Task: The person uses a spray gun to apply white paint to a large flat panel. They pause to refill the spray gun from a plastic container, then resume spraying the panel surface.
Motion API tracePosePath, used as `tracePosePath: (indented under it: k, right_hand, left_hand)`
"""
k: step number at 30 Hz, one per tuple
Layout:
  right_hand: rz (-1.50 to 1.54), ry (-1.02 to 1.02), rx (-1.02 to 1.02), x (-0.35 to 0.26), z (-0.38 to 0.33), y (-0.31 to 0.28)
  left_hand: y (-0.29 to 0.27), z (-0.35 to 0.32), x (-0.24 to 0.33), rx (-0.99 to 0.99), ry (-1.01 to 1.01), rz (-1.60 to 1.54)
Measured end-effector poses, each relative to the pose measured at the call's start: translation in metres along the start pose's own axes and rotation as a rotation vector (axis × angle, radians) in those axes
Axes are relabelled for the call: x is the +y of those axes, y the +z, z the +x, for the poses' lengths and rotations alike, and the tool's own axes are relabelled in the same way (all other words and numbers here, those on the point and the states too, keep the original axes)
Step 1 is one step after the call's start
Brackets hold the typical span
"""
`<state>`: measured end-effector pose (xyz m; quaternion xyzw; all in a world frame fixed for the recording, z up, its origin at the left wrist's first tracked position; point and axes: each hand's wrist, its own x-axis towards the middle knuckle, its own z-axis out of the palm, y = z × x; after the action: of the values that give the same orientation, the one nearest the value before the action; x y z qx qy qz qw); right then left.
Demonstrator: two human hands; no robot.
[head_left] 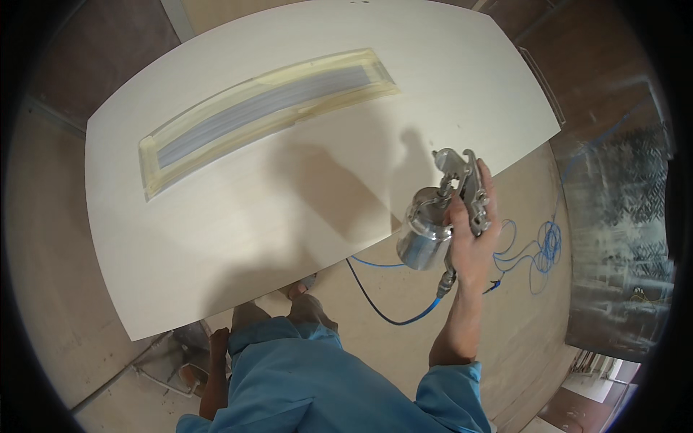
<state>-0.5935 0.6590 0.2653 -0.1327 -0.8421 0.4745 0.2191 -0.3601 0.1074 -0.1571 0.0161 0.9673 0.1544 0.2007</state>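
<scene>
My right hand [473, 234] is wrapped round the grip of a silver spray gun [468, 189], with the thumb on the near side. A metal paint cup [424, 242] hangs under the gun, and a blue air hose [415, 317] runs from the handle's base. The gun is above the right side of a large white door panel [253, 238], apart from it. Masking tape [216, 115] frames a long grey slatted insert [267, 108] in the panel. My left hand [219, 340] hangs low beside my thigh, below the panel's near edge. Its fingers are too shaded to make out.
Coils of blue hose [546, 249] lie on the floor at the right. A dark, paint-streaked sheet [621, 238] stands beyond them. Under the panel's near left corner is a metal frame [162, 381] with clutter. My shadow and the gun's fall across the panel.
</scene>
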Motion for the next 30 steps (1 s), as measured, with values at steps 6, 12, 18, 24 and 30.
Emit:
tracePosePath:
  k: [6, 12, 18, 24, 30]
  right_hand:
    - [0.067, -0.052, -0.254, -0.009, -0.02, -0.003]
    - [0.176, -0.035, -0.315, -0.009, -0.019, 0.002]
    - [0.067, -0.033, -0.101, 0.002, 0.017, 0.016]
    - [-0.134, -0.117, 0.02, 0.018, 0.052, 0.016]
    - [0.038, -0.053, 0.071, 0.021, 0.053, 0.018]
  left_hand:
    - [0.002, 0.011, 0.012, 0.015, 0.032, 0.02]
    - [0.002, 0.0, 0.013, 0.072, -0.068, -0.24]
    - [-0.007, -0.02, 0.028, 0.011, -0.457, -0.681]
    - [0.0, -0.035, 0.025, 0.028, -0.521, -0.606]
    - [-0.014, -0.04, 0.025, 0.028, -0.605, -0.785]
